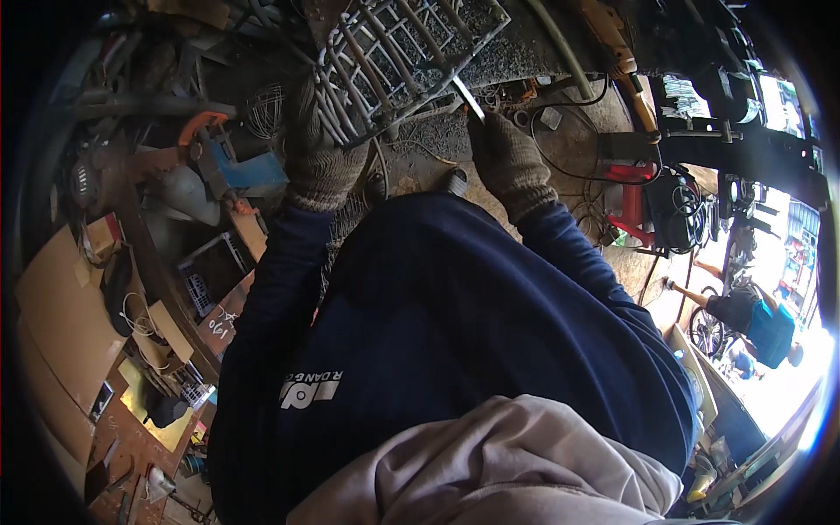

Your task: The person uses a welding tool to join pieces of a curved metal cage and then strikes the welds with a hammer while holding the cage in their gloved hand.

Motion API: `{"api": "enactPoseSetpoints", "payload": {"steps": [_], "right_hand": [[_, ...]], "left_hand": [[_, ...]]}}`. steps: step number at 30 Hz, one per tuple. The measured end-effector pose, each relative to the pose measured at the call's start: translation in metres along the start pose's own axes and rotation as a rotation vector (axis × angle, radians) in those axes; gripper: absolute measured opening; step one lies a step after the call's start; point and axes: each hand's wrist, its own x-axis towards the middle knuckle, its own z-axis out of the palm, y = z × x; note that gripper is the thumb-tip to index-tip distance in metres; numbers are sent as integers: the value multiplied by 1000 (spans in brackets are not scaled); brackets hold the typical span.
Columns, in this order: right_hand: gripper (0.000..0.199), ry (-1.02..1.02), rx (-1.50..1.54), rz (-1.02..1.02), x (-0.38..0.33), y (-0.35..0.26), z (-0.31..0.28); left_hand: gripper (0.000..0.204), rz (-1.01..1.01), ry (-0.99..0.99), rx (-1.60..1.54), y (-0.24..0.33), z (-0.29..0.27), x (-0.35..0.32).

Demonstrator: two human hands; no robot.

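Head view: gloved hands at a grey welded metal grille (402, 52).
Left hand (319, 162) clasps the grille's edge; right hand (507, 157) grips a thin metal rod (468, 96).

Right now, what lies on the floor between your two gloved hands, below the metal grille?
In the head view, between the left hand and the right hand, below the metal grille: dusty concrete floor with a thin cable and a shoe toe.

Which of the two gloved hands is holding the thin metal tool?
The right hand: it grips the thin metal tool, while the left hand grasps the metal grate.
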Motion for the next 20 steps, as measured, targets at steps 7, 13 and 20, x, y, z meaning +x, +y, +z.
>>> {"api": "enactPoseSetpoints", "payload": {"steps": [7, 13, 20], "right_hand": [[30, -46, -27, 26, 2, -9, -3], [33, -25, 32, 22, -1, -6, -6], [36, -62, 10, 3, 4, 1, 4]], "left_hand": [[63, 270, -119, 698, 3, -6, 6], [71, 100, 8, 57, 16, -22, 18], [80, 59, -1, -11, 18, -21, 18]]}}
